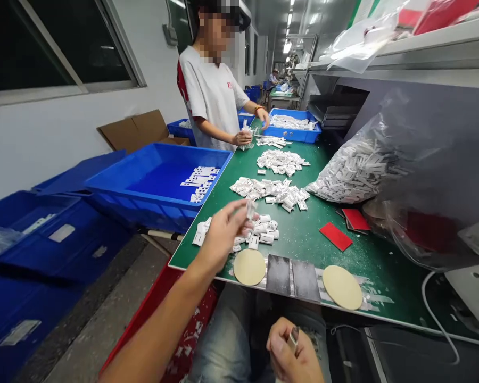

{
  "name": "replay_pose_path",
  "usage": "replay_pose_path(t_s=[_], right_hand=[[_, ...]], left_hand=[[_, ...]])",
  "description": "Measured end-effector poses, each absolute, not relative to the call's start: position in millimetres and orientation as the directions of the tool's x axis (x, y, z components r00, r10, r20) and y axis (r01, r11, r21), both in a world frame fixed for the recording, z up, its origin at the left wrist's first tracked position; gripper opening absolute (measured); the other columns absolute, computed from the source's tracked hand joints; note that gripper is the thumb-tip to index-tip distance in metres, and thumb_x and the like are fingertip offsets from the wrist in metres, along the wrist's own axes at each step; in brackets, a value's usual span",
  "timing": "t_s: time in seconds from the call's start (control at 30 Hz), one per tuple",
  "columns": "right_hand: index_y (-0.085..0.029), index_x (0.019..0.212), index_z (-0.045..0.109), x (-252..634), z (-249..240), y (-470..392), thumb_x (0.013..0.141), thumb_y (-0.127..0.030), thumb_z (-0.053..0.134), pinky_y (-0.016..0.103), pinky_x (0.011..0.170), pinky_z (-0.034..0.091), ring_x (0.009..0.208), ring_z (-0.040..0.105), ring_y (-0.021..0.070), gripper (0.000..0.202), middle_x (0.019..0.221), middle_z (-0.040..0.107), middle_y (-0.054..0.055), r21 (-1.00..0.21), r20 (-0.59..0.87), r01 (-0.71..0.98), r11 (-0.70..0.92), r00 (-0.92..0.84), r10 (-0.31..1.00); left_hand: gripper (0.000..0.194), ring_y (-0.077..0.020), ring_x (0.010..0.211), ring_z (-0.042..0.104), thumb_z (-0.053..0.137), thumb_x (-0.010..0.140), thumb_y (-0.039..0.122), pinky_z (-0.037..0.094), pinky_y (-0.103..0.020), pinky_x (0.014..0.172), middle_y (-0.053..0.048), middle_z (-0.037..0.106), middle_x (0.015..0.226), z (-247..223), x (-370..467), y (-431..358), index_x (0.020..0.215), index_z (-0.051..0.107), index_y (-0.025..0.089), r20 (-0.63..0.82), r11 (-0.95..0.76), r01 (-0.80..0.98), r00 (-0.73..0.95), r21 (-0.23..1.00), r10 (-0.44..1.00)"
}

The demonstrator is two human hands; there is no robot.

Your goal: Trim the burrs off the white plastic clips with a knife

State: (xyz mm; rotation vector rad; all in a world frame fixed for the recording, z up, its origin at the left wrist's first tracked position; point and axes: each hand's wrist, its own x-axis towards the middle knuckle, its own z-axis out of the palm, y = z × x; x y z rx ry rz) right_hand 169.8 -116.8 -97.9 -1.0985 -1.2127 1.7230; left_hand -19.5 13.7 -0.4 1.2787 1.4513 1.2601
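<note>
My left hand reaches over the near edge of the green table. Thumb and fingertips pinch a small white plastic piece. Just beyond and below it lies a loose pile of similar white plastic pieces. Lower down, in front of the table edge and above my lap, my right hand is closed around a narrow metal-looking tool. Only a short part of that tool shows, so its exact kind is unclear. Two round cream discs and dark abrasive-looking pads lie along the table's front edge between the hands.
More white pieces form heaps farther along the green table. A clear bag of pieces leans at right near red pads. Blue bins stand left. Another person handles white parts at the far side.
</note>
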Motion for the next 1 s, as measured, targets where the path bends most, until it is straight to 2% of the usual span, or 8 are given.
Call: replay_pose_path(t_s=[0.1,0.2,0.27,0.37,0.57,0.7,0.8,1.0], right_hand=[[-0.019,0.075,0.061,159,-88,-117,0.085,-0.066,0.058,0.023,0.049,0.032,0.05,0.039,0.0091,0.048,0.057,0.047,-0.004,-0.993,-0.113,0.002,-0.117,-0.279,0.954],[-0.02,0.089,0.069,148,-80,-119,0.088,-0.048,0.064,0.024,0.057,0.044,0.063,0.056,0.0134,0.029,0.075,0.066,0.002,-0.988,0.03,0.14,0.068,-0.261,0.965],[-0.021,0.096,0.068,142,-76,-120,0.091,-0.035,0.063,0.024,0.057,0.045,0.063,0.06,0.0134,0.016,0.08,0.069,0.002,-0.947,0.145,0.243,0.212,-0.267,0.953],[-0.02,0.099,0.065,137,-73,-121,0.094,-0.023,0.057,0.023,0.055,0.045,0.059,0.06,0.0124,0.01,0.077,0.068,0.001,-0.851,0.291,0.368,0.374,-0.261,0.92],[-0.016,0.111,0.062,136,-72,-116,0.096,-0.019,0.053,0.027,0.062,0.044,0.066,0.064,0.0152,0.018,0.085,0.071,0.005,-0.594,0.46,0.527,0.608,-0.397,0.794],[-0.014,0.103,0.064,132,-78,-116,0.096,-0.013,0.051,0.03,0.058,0.034,0.059,0.053,0.015,0.015,0.071,0.062,0.003,-0.487,0.509,0.505,0.712,-0.499,0.702],[-0.015,0.096,0.063,124,-82,-121,0.095,-0.014,0.052,0.032,0.055,0.028,0.056,0.046,0.015,0.011,0.065,0.056,0.001,-0.466,0.496,0.471,0.749,-0.561,0.662],[-0.018,0.092,0.061,105,-89,-134,0.095,-0.017,0.053,0.03,0.055,0.032,0.057,0.052,0.0145,0.008,0.068,0.059,0.0,-0.575,0.305,0.472,0.668,-0.634,0.711]], left_hand=[[0.044,-0.0168,0.072,0.068,0.05,0.099,0.045,0.05,-0.025,0.06,-0.018,0.076,0.099,-20,-2,-67,0.122,0.062,0.01,-0.157,0.147,-0.09,-0.109,0.985,0.982],[0.029,-0.0167,0.083,0.068,0.058,0.097,0.038,0.052,-0.026,0.075,-0.014,0.077,0.102,-37,16,-118,0.105,0.07,0.014,-0.356,0.285,-0.418,-0.102,0.863,0.929],[0.026,-0.0183,0.092,0.068,0.06,0.096,0.038,0.052,-0.03,0.089,-0.012,0.077,0.105,-44,22,-132,0.099,0.072,0.016,-0.394,0.284,-0.486,-0.141,0.827,0.908],[0.023,-0.0195,0.092,0.068,0.062,0.095,0.037,0.051,-0.032,0.092,-0.011,0.077,0.103,-46,19,-135,0.095,0.072,0.016,-0.422,0.307,-0.492,-0.14,0.814,0.896],[0.025,-0.018,0.085,0.065,0.054,0.099,0.038,0.052,-0.028,0.08,-0.007,0.074,0.102,-46,0,-142,0.1,0.069,0.019,-0.343,0.315,-0.18,-0.152,0.932,0.927],[0.022,-0.0149,0.092,0.068,0.053,0.101,0.029,0.05,-0.024,0.084,-0.002,0.073,0.105,-54,-22,-154,0.119,0.063,0.024,-0.093,0.121,0.157,-0.176,0.98,0.98],[0.021,-0.0116,0.096,0.068,0.053,0.1,0.019,0.047,-0.019,0.087,0.0,0.073,0.104,-63,-45,-164,0.117,0.063,0.025,0.098,-0.053,0.395,-0.094,0.917,0.991],[0.021,-0.0123,0.095,0.066,0.048,0.102,0.017,0.047,-0.02,0.087,-0.001,0.07,0.102,-90,-78,-181,0.113,0.065,0.022,0.004,0.009,0.455,-0.028,0.891,1.0]])
